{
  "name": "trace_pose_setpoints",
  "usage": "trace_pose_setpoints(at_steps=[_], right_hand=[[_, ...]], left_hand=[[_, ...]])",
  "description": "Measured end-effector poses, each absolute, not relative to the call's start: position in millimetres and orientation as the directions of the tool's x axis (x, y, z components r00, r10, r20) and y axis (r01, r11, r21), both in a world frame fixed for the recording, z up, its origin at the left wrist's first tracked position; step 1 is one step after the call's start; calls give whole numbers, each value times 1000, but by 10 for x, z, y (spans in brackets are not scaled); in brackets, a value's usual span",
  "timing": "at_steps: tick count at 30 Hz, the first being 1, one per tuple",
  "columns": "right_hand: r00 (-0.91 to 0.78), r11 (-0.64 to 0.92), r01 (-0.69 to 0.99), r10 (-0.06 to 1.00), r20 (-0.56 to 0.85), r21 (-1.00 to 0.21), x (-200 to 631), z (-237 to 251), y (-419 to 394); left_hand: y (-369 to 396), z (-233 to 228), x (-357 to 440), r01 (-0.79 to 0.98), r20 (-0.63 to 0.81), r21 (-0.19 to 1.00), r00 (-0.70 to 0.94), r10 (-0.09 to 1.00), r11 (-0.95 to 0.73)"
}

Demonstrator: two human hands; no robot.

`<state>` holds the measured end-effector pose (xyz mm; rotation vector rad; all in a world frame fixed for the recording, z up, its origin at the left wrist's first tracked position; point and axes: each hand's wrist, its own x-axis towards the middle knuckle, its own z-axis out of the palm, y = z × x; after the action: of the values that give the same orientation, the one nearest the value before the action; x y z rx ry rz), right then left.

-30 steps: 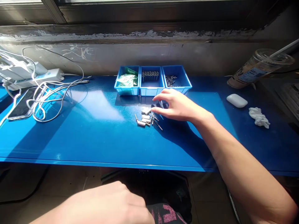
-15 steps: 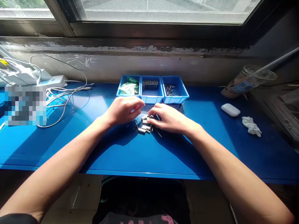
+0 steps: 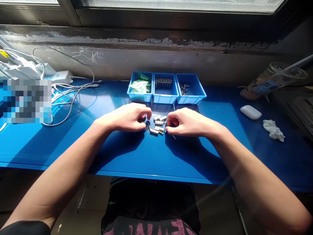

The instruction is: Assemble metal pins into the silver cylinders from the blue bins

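Observation:
Several short silvery metal blocks and thin pins lie in a loose group on the blue table, between my two hands. My left hand is just left of them, fingers curled, with a gap between thumb and index finger and nothing visible in it. A thin dark pin is close to those fingertips. On the right side of the group, my right hand has its thumb and index finger curled together at the thin pins. Whatever they grip is too small to make out.
Three joined blue bins stand behind: green-and-white packets left, metal tubes centre, dark pins right. White cables and a power strip are left. A drink cup, white case and crumpled tissue are right.
My right hand has drawn right, off the metal blocks, uncovering more of them. My left hand sits slightly lower relative to the bins. The whole view has tilted downward a little.

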<state>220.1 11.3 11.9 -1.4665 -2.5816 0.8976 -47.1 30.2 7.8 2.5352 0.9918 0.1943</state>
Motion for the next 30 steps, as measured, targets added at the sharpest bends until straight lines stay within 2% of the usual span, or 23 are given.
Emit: trace_pose_setpoints(at_steps=[9, 15, 22, 27, 30], right_hand=[[-557, 401, 782, 794, -245, -477, 2199, 133, 73], [-506, 456, 824, 859, -77, -335, 2310, 67, 173], [-474, 411, 841, 874, -112, -351, 2357, 39, 234], [-494, 439, 824, 867, -75, -358, 2391, -5, 256], [-496, 457, 824, 867, -38, -336, 2426, -15, 257]], left_hand=[[265, 32, -386, 692, -37, 401, 667, 744, -600], [279, -6, -365, 704, 18, 383, 642, 767, -598], [272, -32, -341, 733, 15, 312, 633, 774, -605], [275, -57, -358, 714, 35, 318, 648, 761, -623], [266, -66, -346, 678, 107, 356, 654, 749, -643]])
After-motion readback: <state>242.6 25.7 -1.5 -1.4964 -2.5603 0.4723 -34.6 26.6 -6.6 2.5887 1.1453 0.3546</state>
